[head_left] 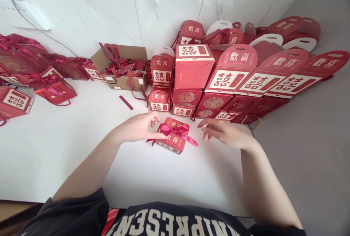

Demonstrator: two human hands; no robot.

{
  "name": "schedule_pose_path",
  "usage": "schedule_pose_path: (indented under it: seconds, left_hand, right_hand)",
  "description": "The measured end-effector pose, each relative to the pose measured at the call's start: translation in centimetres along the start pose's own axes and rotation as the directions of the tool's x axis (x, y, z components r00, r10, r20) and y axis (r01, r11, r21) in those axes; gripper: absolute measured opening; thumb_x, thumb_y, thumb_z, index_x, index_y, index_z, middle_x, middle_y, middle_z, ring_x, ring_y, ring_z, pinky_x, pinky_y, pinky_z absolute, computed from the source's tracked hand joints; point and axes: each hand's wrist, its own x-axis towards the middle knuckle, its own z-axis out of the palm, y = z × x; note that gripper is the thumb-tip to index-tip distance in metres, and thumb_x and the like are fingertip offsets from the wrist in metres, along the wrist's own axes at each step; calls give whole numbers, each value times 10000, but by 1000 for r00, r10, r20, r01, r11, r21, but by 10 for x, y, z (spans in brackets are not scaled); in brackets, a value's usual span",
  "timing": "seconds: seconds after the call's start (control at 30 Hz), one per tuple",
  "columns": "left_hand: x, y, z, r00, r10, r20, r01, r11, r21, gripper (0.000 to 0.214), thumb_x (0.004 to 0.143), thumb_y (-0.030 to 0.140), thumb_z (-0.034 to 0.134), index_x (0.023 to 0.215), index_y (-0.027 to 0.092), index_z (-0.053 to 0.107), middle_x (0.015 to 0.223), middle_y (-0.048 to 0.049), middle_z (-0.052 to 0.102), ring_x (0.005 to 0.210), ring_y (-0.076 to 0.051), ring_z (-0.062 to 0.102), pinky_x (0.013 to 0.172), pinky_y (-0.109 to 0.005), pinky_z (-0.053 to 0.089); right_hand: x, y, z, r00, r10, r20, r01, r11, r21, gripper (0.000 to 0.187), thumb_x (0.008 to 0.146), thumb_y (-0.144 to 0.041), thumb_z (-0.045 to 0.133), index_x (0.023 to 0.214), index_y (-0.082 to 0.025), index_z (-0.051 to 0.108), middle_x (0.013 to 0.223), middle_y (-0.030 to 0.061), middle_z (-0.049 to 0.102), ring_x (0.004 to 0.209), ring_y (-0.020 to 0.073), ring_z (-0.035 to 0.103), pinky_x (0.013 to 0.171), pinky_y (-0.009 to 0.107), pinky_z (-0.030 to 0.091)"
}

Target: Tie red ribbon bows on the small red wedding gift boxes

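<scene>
Head view: red double-happiness gift box (174, 140) with magenta ribbon bow (179, 130) on desk (133, 174), between both hands
Left hand (138, 126) nearer, thumb at bow's left loop, fingers loosely curled, no grip seen, contact unclear
Right hand (226, 132) released, apart, to right of box
Bow spreads left to right; box's long axis hard to tell

Two hands (136, 128) (228, 134); many boxes (172, 141); one carton (120, 83)

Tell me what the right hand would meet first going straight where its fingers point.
The right hand points leftward at the ribbon bow on the nearest red box, across a gap; that likely comes first. Height above the table is hard to judge, so it might pass over.
</scene>
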Motion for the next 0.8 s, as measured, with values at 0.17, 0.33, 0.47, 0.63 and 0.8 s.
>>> schedule_pose_path:
  seconds: [0.17, 0.33, 0.47, 0.63, 0.8]
  left_hand:
    - [-12, -9, 9, 982, -105, 158, 117, 991, -66, 451, 803, 583, 572, 669, 158, 642, 658, -26, 633, 600, -141, 555, 546, -236, 377]
    - [-16, -20, 22, 963, -63, 261, 153, 927, -342, 338, 828, 466, 604, 747, 148, 684, 817, -58, 725, 745, -159, 631, 670, -240, 465]
    - [-18, -27, 28, 967, -24, 253, 132, 898, -420, 293, 824, 419, 633, 731, 145, 674, 831, -58, 736, 770, -162, 647, 695, -241, 479]
    - [-18, -31, 29, 970, 17, 244, 88, 907, -412, 280, 813, 397, 652, 706, 139, 665, 769, -38, 709, 758, -164, 640, 693, -244, 471]
    - [-19, -32, 26, 963, 44, 265, 46, 946, -322, 317, 819, 446, 631, 760, 137, 668, 774, -33, 674, 734, -156, 595, 637, -235, 430]
  right_hand:
    - [32, -26, 7, 985, -97, 140, 57, 963, 262, 406, 894, -537, 529, 1101, -188, 540, 540, -27, 634, 416, 109, 534, 427, 219, 425]
    - [57, -17, 17, 968, -92, 234, 27, 963, 267, 393, 855, -568, 577, 856, -176, 567, 549, -12, 648, 449, 105, 582, 423, 195, 454]
    - [59, -8, 19, 961, -108, 255, 31, 957, 288, 405, 864, -563, 574, 770, -169, 552, 545, -5, 654, 439, 95, 583, 440, 192, 475]
    - [60, -6, 21, 963, -81, 258, -2, 951, 308, 405, 869, -571, 560, 768, -182, 512, 533, -8, 659, 436, 116, 612, 425, 200, 484]
    - [58, -10, 20, 961, -66, 269, -26, 945, 326, 402, 874, -576, 548, 801, -184, 500, 532, -8, 676, 357, 102, 569, 373, 191, 440]
